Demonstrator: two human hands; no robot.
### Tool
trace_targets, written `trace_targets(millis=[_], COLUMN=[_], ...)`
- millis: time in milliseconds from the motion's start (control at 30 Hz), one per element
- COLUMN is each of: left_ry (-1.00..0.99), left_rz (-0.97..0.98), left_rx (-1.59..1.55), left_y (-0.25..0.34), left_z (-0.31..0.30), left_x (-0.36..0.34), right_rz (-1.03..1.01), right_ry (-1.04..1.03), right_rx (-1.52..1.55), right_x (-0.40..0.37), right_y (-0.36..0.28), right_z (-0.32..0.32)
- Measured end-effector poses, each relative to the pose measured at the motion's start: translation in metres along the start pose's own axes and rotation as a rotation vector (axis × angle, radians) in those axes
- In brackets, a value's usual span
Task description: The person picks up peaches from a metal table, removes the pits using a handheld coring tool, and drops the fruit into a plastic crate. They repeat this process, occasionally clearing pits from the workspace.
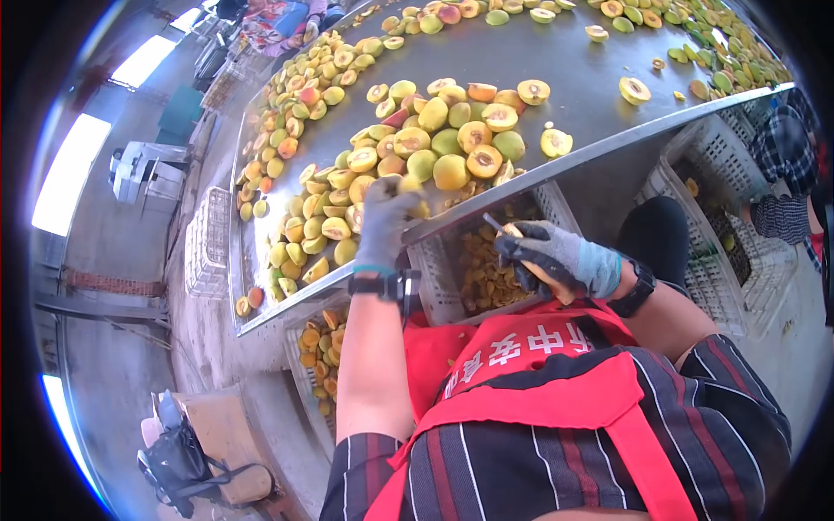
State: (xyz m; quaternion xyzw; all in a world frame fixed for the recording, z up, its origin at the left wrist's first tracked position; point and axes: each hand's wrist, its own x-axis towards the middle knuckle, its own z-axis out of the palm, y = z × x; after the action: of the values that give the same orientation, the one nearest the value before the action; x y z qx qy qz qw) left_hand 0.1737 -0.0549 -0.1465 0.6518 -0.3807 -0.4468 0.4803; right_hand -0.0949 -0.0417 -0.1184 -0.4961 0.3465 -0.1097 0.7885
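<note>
My left hand (387,224), in a grey glove, is at the near edge of the metal table, its fingers closed round a yellow peach half (420,207). Around it lies a pile of cut peaches (408,143), many showing brown pits or hollows. Over the table's edge to the right, my right hand (560,256), gloved in grey and black, grips a pitting knife with a wooden handle (549,280). Its short dark metal end sticks out past my fingers toward the table.
A white crate of scraps (434,282) stands under the table edge, before my red apron (539,347). Another crate (298,365) holds peach halves at left. More white crates (721,156) and a co-worker's sleeve (786,143) are at right. Another person (274,26) is across the table.
</note>
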Motion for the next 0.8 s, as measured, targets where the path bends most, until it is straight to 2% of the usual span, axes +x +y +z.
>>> trace_targets(millis=[67,100,200,267,300,333,400,533,633,700,733,800], left_ry=[-0.311,-0.372,-0.326,-0.278,-0.238,-0.232,-0.092,-0.006,0.077,0.099,0.118,0.105], left_rz=[0.190,0.255,0.254,0.203,0.152,0.151,0.235,0.352,0.429,0.439,0.453,0.440], left_rx=[-0.742,-0.985,-1.052,-1.104,-1.161,-1.167,-0.930,-0.740,-0.630,-0.610,-0.586,-0.598], left_y=[-0.001,-0.003,0.009,0.007,0.005,0.004,0.004,0.007,-0.001,-0.001,0.000,0.001], left_z=[-0.007,-0.001,0.020,0.026,0.029,0.032,0.037,0.049,0.053,0.056,0.057,0.059], left_x=[-0.025,-0.037,-0.074,-0.086,-0.091,-0.095,-0.100,-0.103,-0.103,-0.104,-0.105,-0.106], right_rz=[-0.046,-0.060,-0.098,-0.201,-0.121,-0.114,-0.120,-0.124,-0.225,-0.448,-0.446,-0.268], right_ry=[-0.020,-0.033,-0.045,-0.089,-0.102,-0.104,-0.060,-0.025,0.069,0.167,0.168,0.049], right_rx=[0.045,0.040,-0.050,-0.120,-0.146,-0.150,-0.222,-0.264,-0.388,-0.481,-0.484,-0.318], right_x=[0.003,0.004,0.007,0.014,0.013,0.014,0.018,0.015,0.019,0.025,0.025,0.021], right_y=[0.005,0.000,-0.013,-0.013,-0.019,-0.019,-0.017,-0.016,-0.006,0.009,0.008,0.000], right_z=[-0.002,0.002,0.021,0.031,0.032,0.035,0.041,0.047,0.050,0.054,0.055,0.059])
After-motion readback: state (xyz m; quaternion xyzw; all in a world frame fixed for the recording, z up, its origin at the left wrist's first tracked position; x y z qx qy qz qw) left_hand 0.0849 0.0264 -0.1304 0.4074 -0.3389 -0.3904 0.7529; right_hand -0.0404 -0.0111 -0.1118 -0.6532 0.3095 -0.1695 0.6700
